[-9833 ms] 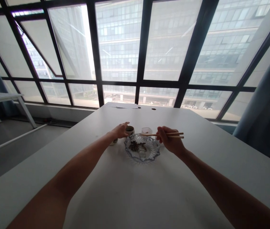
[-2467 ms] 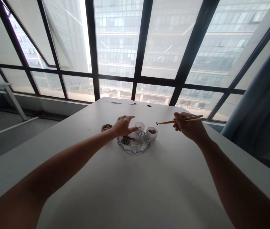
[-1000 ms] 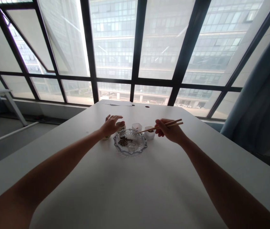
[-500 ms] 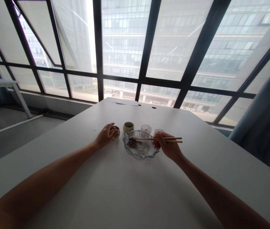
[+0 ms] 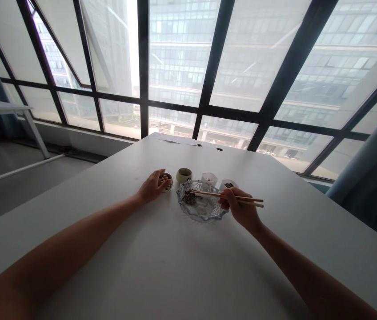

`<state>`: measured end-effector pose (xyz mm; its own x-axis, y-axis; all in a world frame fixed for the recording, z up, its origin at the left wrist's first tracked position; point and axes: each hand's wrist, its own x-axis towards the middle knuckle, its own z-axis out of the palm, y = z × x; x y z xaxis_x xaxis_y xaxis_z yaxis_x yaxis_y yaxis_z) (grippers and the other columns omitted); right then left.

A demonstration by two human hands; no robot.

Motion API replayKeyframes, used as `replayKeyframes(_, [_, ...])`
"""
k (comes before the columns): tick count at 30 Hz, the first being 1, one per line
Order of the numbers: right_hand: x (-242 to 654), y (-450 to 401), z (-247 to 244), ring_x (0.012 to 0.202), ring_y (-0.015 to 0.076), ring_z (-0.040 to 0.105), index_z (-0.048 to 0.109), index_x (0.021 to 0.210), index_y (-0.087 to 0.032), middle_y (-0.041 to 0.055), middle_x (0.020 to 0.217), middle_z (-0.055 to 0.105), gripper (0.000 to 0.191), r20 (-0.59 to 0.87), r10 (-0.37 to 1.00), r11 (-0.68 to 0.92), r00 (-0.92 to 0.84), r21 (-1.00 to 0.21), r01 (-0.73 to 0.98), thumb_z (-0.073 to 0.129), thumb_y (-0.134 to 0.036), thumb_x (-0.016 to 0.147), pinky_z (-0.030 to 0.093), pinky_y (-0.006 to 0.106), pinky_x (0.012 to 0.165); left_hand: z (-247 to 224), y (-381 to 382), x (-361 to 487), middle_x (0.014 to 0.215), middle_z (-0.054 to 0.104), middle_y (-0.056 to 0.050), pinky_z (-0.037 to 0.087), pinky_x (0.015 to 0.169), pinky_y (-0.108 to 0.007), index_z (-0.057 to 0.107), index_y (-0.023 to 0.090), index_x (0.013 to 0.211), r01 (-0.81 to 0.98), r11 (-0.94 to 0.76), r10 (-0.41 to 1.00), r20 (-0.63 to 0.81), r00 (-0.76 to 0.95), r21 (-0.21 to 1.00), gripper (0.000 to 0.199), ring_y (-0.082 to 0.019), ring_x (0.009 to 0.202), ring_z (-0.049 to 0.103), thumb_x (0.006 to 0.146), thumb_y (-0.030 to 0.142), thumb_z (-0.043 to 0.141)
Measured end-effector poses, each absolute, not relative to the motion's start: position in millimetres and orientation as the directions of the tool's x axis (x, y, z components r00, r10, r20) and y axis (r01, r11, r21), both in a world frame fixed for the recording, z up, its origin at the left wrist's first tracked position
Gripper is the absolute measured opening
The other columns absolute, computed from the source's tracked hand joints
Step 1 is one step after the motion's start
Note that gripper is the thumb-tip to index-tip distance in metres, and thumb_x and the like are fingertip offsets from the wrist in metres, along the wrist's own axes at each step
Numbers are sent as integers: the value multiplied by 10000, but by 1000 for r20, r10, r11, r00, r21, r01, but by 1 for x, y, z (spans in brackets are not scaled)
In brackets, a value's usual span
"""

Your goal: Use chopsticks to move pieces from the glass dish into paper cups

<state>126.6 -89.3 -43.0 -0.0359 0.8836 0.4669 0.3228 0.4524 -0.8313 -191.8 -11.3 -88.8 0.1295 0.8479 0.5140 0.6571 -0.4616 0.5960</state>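
My left hand curls round a small cup with dark lettering, which stands on the table and holds light brown pieces like nuts or beans. Between the fingers of my right hand is a pair of wooden chopsticks, pointing left over a scalloped clear glass dish. Their tips touch or hover at a small heap of dark, dried-looking pieces on the dish's left side. Whether a piece is pinched between the tips is too small to tell.
Behind the dish stand a second small cup, a clear plastic cup with a little in it, and another clear cup with dark pieces. Paper lies at the white table's far end, before large windows.
The whole view has shifted slightly, so things appear further right. My left hand stays at the cup, and the chopstick tips remain at the dark heap with a slightly changed slant.
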Motion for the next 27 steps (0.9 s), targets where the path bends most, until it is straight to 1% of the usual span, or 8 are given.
replayKeyframes(4, [128, -89, -46, 481, 174, 626, 627, 686, -222, 67, 613, 695, 486, 472, 880, 461, -54, -823, 333, 598, -674, 861, 528, 287, 446, -90, -11, -192, 1358, 602, -174, 459, 1084, -468, 502, 158, 1344, 660, -464, 844, 522, 127, 590, 633, -299, 1254, 586, 904, 613, 483])
replayKeyframes(7, [129, -90, -48, 487, 176, 634, 626, 684, -225, 67, 611, 694, 469, 488, 867, 487, -98, -790, 372, 588, -648, 884, 531, 287, 454, -90, -11, -191, 1350, 604, -183, 458, 1082, -478, 509, 151, 1335, 657, -469, 840, 528, 124, 591, 623, -307, 1249, 588, 904, 602, 493])
replayKeyframes(14, [132, -91, -48, 462, 164, 642, 637, 721, -205, 57, 600, 703, 406, 596, 762, 639, -253, -628, 445, 556, -527, 956, 517, 268, 440, -93, -8, -192, 1338, 612, -181, 459, 1079, -494, 513, 154, 1325, 649, -491, 823, 554, 126, 581, 613, -310, 1250, 584, 908, 604, 497])
replayKeyframes(16, [132, -91, -46, 468, 161, 645, 638, 717, -202, 54, 601, 704, 401, 617, 734, 667, -284, -578, 470, 547, -503, 967, 513, 266, 447, -94, -7, -192, 1338, 611, -182, 457, 1081, -492, 516, 153, 1323, 649, -495, 820, 557, 129, 578, 610, -309, 1250, 584, 909, 601, 498])
replayKeyframes(18, [132, -92, -45, 472, 162, 644, 641, 715, -201, 53, 600, 701, 404, 630, 722, 676, -287, -553, 486, 542, -498, 970, 514, 271, 454, -94, -7, -192, 1342, 608, -183, 457, 1079, -495, 517, 153, 1325, 652, -495, 820, 557, 132, 575, 606, -310, 1249, 583, 910, 595, 499])
replayKeyframes(23, [130, -92, -44, 448, 169, 626, 619, 664, -206, 56, 565, 674, 465, 595, 771, 621, -230, -619, 480, 512, -537, 972, 506, 287, 427, -94, -6, -192, 1348, 596, -203, 452, 1078, -504, 509, 122, 1338, 658, -487, 827, 546, 135, 574, 633, -320, 1251, 577, 913, 592, 491])
replayKeyframes(27, [127, -92, -43, 427, 164, 615, 601, 643, -212, 54, 559, 670, 480, 578, 786, 607, -219, -656, 449, 522, -565, 957, 503, 283, 406, -95, -6, -192, 1341, 604, -190, 461, 1068, -500, 514, 142, 1334, 663, -486, 823, 554, 127, 569, 609, -311, 1236, 587, 916, 584, 495])
